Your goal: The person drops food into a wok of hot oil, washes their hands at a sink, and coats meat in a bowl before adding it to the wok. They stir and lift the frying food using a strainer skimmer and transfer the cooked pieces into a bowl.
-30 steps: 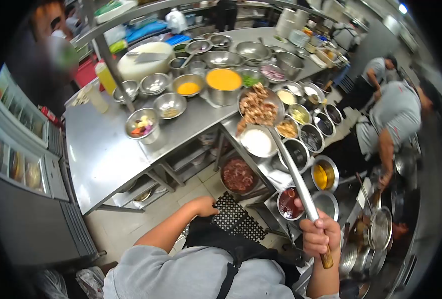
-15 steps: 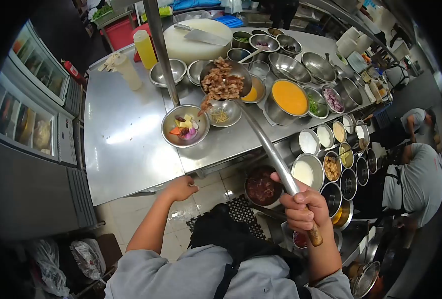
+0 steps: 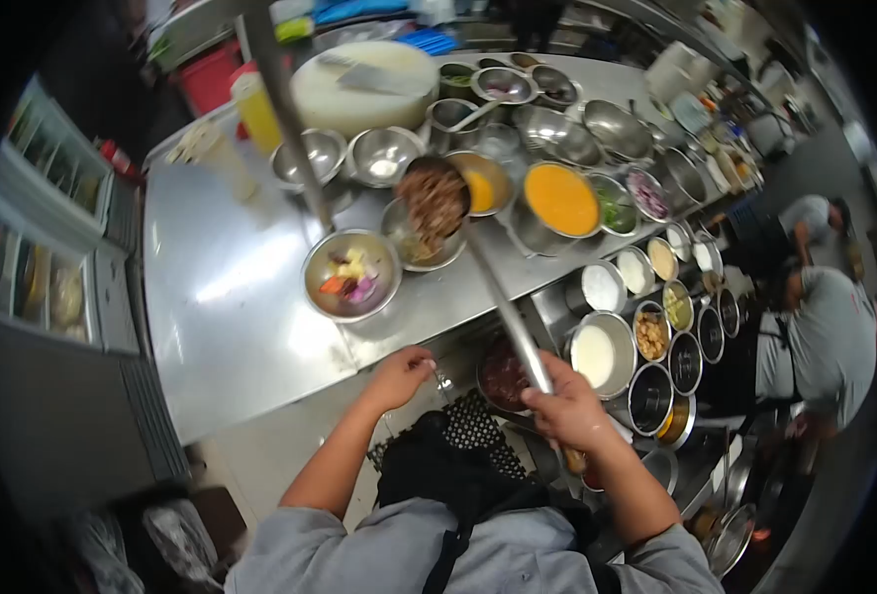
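My right hand (image 3: 567, 406) is wrapped around the long metal handle of a ladle (image 3: 503, 307). Browned meat pieces (image 3: 431, 203) fill the ladle's tilted bowl and spill over its lip. Directly under them is a small steel bowl (image 3: 396, 223), with pale yellow strips just visible inside. To its left stands another steel bowl (image 3: 312, 302) holding yellow, orange and purple cut pieces. Bent and closed, with nothing visible in its fingers, my left hand (image 3: 404, 379) hovers by the counter's front edge.
A pot of orange liquid (image 3: 562, 201) stands right of the ladle. Several ingredient tubs and a pot of white liquid (image 3: 597, 356) line the right side. A metal post (image 3: 285, 119) rises from the counter (image 3: 221, 287). A cleaver lies on the round chopping block (image 3: 359, 89). A co-worker (image 3: 825, 337) bends at right.
The ladle has swung down toward me and tipped, so meat now spills over the small bowl. My right hand has shifted left; my left hand has moved right.
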The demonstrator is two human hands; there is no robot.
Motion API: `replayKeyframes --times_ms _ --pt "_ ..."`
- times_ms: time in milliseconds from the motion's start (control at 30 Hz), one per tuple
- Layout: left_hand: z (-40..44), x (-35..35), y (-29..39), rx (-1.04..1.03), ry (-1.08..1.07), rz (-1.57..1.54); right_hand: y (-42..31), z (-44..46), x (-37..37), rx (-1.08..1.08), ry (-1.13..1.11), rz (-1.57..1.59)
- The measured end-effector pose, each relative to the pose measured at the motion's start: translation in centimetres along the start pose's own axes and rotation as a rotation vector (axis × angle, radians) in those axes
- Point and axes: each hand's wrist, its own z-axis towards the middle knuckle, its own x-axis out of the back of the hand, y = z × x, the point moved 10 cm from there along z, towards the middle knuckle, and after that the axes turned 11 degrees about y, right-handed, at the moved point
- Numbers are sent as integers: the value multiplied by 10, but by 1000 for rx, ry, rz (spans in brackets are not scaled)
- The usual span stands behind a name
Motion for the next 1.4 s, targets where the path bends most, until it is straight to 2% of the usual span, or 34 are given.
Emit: replayKeyframes --times_ms 33,67,100,167,200,267,300,367,400,433,500,567,633,667,733,800,833,867,933,1133,1167,1200,1233,1333,1367,1400 --pt "19 5 -2 21 142 -167 12 8 7 67 53 -159" --pt "39 5 -15 27 189 -240 10 14 9 377 121 -306" --pt "41 14 6 85 265 -322 10 12 12 676 255 -474" --pt "63 17 -2 185 357 -423 20 8 16 318 285 -663" --pt "68 14 5 165 327 -412 24 6 19 311 320 -648" --pt "73 21 9 216 390 -423 17 -6 23 523 456 -695" --pt "78 19 10 203 372 -416 17 -9 28 518 478 -687" --pt "83 15 0 291 362 -512 4 -25 32 713 409 -288" --pt "85 13 2 295 347 -569 14 -27 29 356 169 -36" --pt "88 12 4 281 328 -551 11 -42 41 361 192 -17" --pt "102 18 -9 336 440 -735 38 -68 30 -36 -191 716" --pt "115 15 -5 321 440 -707 64 -101 45 -64 -180 797" --pt "115 20 5 320 633 -845 94 -139 60 -83 -136 863" --pt "126 23 2 272 656 -847 110 -160 68 -89 -117 910" --pt "143 23 -8 247 664 -851 145 -208 77 -95 -98 970" --pt "137 21 -3 210 652 -917 175 -256 87 -91 -88 1268" --pt "145 24 -21 203 637 -916 191 -278 88 -77 -80 1274" --pt "162 41 -33 -24 664 -404 203 -300 95 0 -49 1377" --pt "99 11 22 138 657 -745 232 -344 109 106 51 1547" --pt "15 -27 98 111 524 -660 310 -451 139 349 401 1727" --pt "14 -31 110 111 506 -653 322 -465 142 390 493 1754" --pt "21 -42 127 69 403 -610 332 -476 145 421 569 1792" --pt "23 -60 149 28 300 -574 337 -484 143 425 590 1789" --pt "41 -118 225 -32 160 -577 354 -507 160 539 857 1868" --pt "62 -140 245 -72 84 -556 353 -507 165 544 868 1861" --pt "87 -166 265 -114 8 -599 359 -512 175 561 1012 1861"
